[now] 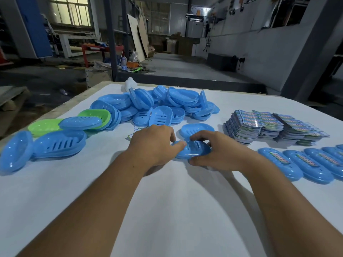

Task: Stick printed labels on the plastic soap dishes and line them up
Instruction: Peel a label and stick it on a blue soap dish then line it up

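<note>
Workshop clutter sits dim behind the white surface. I have both hands on one blue dish at the centre: my left hand pinches its left end, my right hand curls its fingers round its right end. No label shows on the dish. Right of it lie the label stacks and the labelled row. Slick plastic could twist under me, setting a label crooked.

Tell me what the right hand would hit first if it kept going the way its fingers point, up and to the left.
The right hand already grips the blue soap dish. Pushed on, its fingers would probably meet the left hand at the dish's other end; depth is uncertain.
</note>
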